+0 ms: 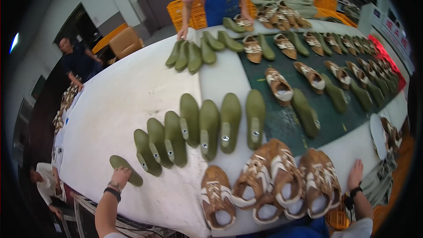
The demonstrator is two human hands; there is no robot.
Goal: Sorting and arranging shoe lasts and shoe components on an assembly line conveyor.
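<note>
At the lower left of the table, my left hand (121, 176) is closed around the middle of a green shoe last (118, 162). The last slants across the pale tabletop. Just right of it stretches an uneven row of several more green lasts (175, 139), with metal-rimmed holes showing on their near ends. My right hand (355, 175) is by the table's right edge, fingers stretched out and nothing seen in them. Between my arms sit brown-and-white sneakers (319, 185), bunched together, their openings toward me with pale stuffing inside.
A dark green mat (282, 119) carries rows of sneakers paired with green lasts. Across the table, a person in a blue apron (221, 2) touches lasts (181, 57) and a sneaker. Two people are at the left. Orange crates (175, 12) stand behind; a grey cloth (380, 180) hangs at right.
</note>
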